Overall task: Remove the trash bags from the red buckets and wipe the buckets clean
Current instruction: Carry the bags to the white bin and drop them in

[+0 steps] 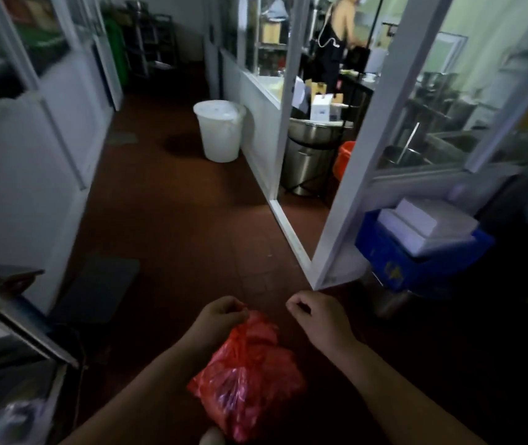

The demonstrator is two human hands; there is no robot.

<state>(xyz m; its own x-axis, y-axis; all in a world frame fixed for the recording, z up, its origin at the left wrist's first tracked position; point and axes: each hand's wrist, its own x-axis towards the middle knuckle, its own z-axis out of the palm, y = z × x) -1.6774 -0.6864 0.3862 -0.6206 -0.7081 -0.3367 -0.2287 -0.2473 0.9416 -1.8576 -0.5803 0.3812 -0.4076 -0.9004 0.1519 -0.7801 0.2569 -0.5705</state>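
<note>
Red bucket (345, 157), plastic, shows only as a sliver past the white door frame (352, 146), standing on the floor just beside the tall stainless steel bin (309, 155) inside the glazed room. Largest of all is the dark reddish-brown tiled floor (172, 220) of the corridor, running between white glazed partitions (18, 175) on either side. A person in a black apron (331, 49) stands at the far surface in that room, back turned. Against the partition out in the corridor sits a white plastic bucket lined with a clear bag (220, 131). To the right, a blue plastic crate (417, 268) carries a white box (426, 226) on top. Lower down, close to the wearer, hangs a crumpled red plastic trash bag (250, 380), full and bunched, well apart from the red bucket and held up over the floor. The left hand (221, 316) grips its gathered neck, fingers curled tight around the plastic. The right hand (317, 316) hovers just beside it, apart from the bag, its fingers bent inward with thumb and forefinger tips nearly meeting; whether they pinch a thin strip of the bag I cannot tell.
</note>
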